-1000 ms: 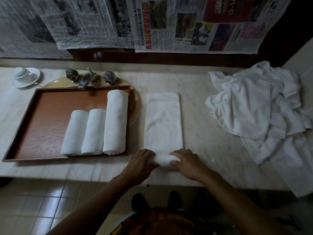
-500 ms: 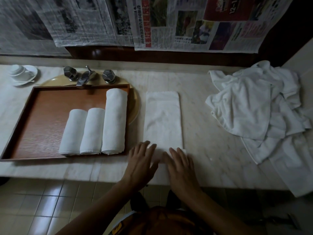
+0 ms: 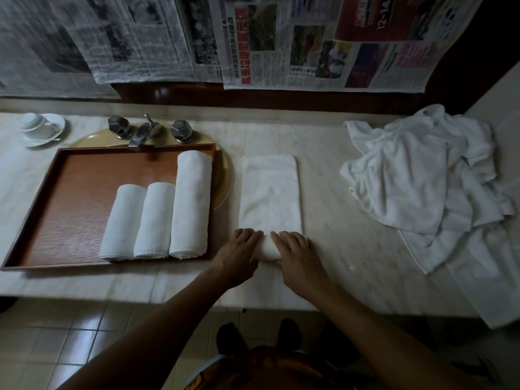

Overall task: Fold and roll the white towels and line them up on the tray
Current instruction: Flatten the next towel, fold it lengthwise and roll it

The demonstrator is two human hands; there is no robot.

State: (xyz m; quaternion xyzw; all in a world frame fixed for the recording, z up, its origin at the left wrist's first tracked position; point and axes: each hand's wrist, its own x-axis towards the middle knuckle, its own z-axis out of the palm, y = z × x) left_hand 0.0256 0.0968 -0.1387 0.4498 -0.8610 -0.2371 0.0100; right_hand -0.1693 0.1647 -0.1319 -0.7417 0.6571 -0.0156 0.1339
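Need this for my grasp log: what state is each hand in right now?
Left hand: open, pressing on the towel roll.
Right hand: open, pressing on the same roll.

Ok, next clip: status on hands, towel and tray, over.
Left hand, right hand flat on rolled near end of folded towel. Three rolled towels side by side on tray. Nothing in the way; loose pile off right.

Before you: pale marble worktop (image 3: 365, 249), dim light. Newspaper sheets (image 3: 281, 46) cover wall behind its far edge (dark wood strip (image 3: 253, 95) shows beneath). Glossy tiled floor (image 3: 70, 347) below your near edge.
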